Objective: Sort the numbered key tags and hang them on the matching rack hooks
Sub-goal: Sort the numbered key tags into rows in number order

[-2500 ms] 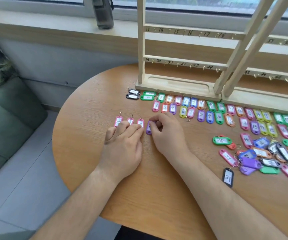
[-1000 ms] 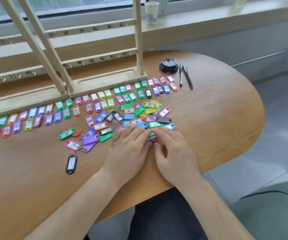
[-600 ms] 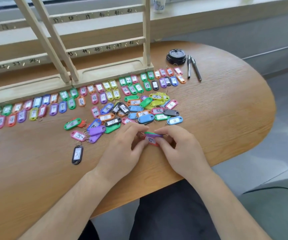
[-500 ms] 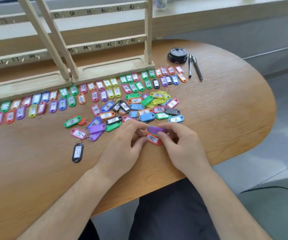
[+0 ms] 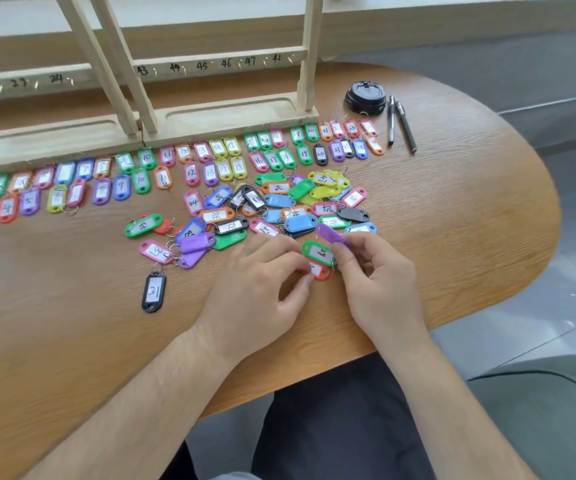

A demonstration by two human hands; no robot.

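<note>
Purple key tag (image 5: 331, 234) is now lifting off the clump, pinched by the right hand (image 5: 376, 285). The left hand (image 5: 259, 289) is pinching the red tag (image 5: 319, 271) under the green tag (image 5: 318, 252) near the table (image 5: 453, 237) edge, exposing numbers for sorting.

The wooden table (image 5: 470, 244) is brown and has a round end. A black round lid (image 5: 365, 98) sits near its far edge. Two dark pens (image 5: 405, 128) lie side by side, just beside the lid. Past the table is a shiny grey floor (image 5: 563, 271). A grey-green seat (image 5: 549, 410) shows in the near right corner. A pale ledge (image 5: 453, 12) runs along the back.
</note>
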